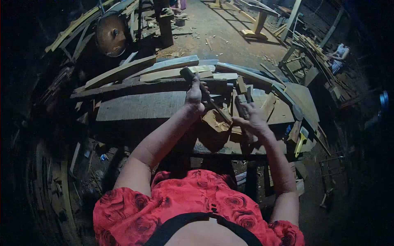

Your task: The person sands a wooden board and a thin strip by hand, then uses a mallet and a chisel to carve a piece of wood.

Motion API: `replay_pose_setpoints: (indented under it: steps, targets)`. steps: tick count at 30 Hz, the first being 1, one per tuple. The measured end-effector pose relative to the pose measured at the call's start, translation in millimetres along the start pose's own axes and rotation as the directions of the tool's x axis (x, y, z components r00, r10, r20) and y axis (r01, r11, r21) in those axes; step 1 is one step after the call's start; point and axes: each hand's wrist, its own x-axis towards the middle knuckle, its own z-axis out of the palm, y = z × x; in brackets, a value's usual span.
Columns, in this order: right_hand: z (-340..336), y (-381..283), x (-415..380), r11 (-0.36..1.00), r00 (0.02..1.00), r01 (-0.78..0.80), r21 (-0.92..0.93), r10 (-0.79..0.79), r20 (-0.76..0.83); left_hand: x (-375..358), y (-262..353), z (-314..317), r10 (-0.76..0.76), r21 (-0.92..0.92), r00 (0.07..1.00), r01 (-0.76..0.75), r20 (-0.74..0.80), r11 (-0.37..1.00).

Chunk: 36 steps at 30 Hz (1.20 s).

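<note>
My left hand (195,95) is closed round a tool with a thick dark end (187,74). Its thin shaft (219,110) slants down to the right over a rough-cut wooden block (216,121). That block has a pale, hollowed top and sits at the near edge of the workbench (139,107). On its right side, my right hand (253,119) has its thumb stretched toward the block and its fingers bent at a narrow wooden piece (242,101). Slight blur and shadow hide exactly what those fingers grip.
Several planks (172,74) lie along the bench's far side. A yellow-handled brush (301,142) is at the right edge. Beyond are a round rusty metal disc (111,34), a wooden post (166,28), a long bench frame (259,24) and a seated person (340,57).
</note>
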Motion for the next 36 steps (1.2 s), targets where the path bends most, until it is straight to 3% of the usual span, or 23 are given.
replay_pose_setpoints:
  steps: [3,4,5,7,8,9,11,12,13,14,15,16,17,19,23,25,26,31,36]
  targets:
    - [11,-35,8,0.945,0.994,0.112,0.307,-0.107,-0.034,-35,12,25,-0.075,0.033,0.997,0.075,0.002,0.997]
    - [19,-43,9,0.934,0.97,0.223,0.279,-0.186,-0.154,-38,9,25,-0.06,0.133,0.997,0.055,0.037,0.99]
    - [25,-42,12,0.934,0.969,0.226,0.278,-0.187,-0.16,-34,2,22,-0.056,0.135,0.998,0.05,0.041,0.99]
    - [43,-39,23,0.828,0.997,0.073,0.556,-0.043,-0.066,-26,-13,11,0.108,0.127,0.954,-0.149,0.279,0.981]
    - [54,-39,26,0.71,0.982,0.105,0.697,0.035,-0.184,-65,17,24,-0.075,0.223,0.956,0.01,0.284,0.975]
    - [59,-35,25,0.707,0.981,0.113,0.698,0.033,-0.192,-62,22,14,-0.071,0.229,0.955,0.003,0.287,0.974]
    - [50,-31,19,0.806,0.971,0.03,0.591,0.117,-0.21,-62,36,4,-0.456,0.599,0.842,0.213,0.288,0.772]
    - [39,-28,15,0.847,0.977,-0.077,0.526,0.17,-0.131,-80,42,-2,-0.425,0.587,0.775,0.088,0.468,0.805]
    - [42,-17,14,0.843,0.97,-0.084,0.531,0.192,-0.152,-122,62,3,-0.395,0.554,0.668,-0.032,0.631,0.832]
    - [53,-4,14,0.896,0.955,-0.105,0.431,0.212,-0.206,-151,85,5,-0.481,0.601,0.547,-0.053,0.685,0.797]
    - [59,4,12,0.934,0.938,-0.14,0.329,0.232,-0.257,-172,112,6,-0.46,0.578,0.371,-0.332,0.806,0.745]
    - [51,2,9,0.907,0.942,-0.157,0.391,0.257,-0.217,-186,131,15,-0.43,0.348,-0.005,-0.579,0.903,0.738]
    - [55,6,8,0.896,0.93,-0.179,0.406,0.288,-0.227,-197,134,14,-0.348,0.179,-0.296,-0.474,0.89,0.862]
    - [65,11,7,0.941,0.928,-0.227,0.25,0.287,-0.237,-225,143,14,-0.223,0.209,-0.652,-0.1,0.725,0.973]
    - [66,5,-2,0.973,0.937,-0.168,0.161,0.208,-0.28,-241,161,30,-0.278,0.218,-0.624,-0.173,0.73,0.96]
    - [76,11,0,0.986,0.944,-0.139,0.092,0.16,-0.288,-241,166,28,-0.442,0.301,-0.635,-0.324,0.634,0.897]
    - [82,15,-1,0.995,0.953,-0.103,0.018,0.104,-0.286,-233,167,28,-0.44,0.309,-0.645,-0.313,0.625,0.898]
    - [90,19,0,0.999,0.942,-0.016,0.037,0.027,-0.334,-224,155,27,-0.353,0.349,-0.663,-0.146,0.661,0.926]
    - [96,20,2,0.988,0.96,-0.133,-0.073,0.111,-0.255,-226,134,-3,-0.273,0.352,-0.574,0.029,0.772,0.936]
